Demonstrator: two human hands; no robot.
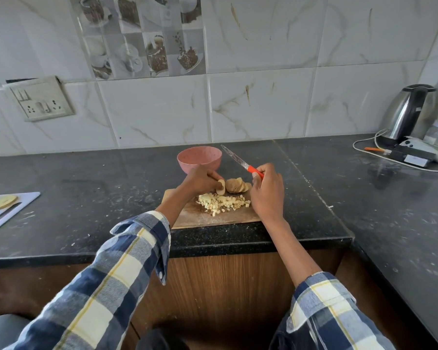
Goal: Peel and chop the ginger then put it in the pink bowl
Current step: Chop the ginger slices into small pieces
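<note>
A person in a blue, white and yellow checked shirt stands at a dark stone table, seen from above through a head-worn camera, with both hands over a wooden cutting board [187, 219] at the table's front edge.

The left hand [200, 179] has its fingers curled around one slice of ginger [220, 187], pinching it upright on the board. Just to the right of that slice lies a short row of more ginger slices [235, 186], leaning against one another. In front of them, nearer the person, sits a loose pile of chopped ginger [221, 203] in small pale cubes.

The right hand [267, 192] is clenched around the red handle of a knife [240, 160]. The blade is raised off the board and points up and away to the left, towards the wall (its tip shows just beside the bowl's rim).

The pink bowl [199, 159] stands on the table just behind the board, close to the left hand; its inside cannot be seen clearly.

Far left, a white cutting board [13, 210] carries a few pale slices. At the far right corner stands a steel kettle [410, 112] with a white cable. A wall socket [42, 99] is set into the marbled tiles.
</note>
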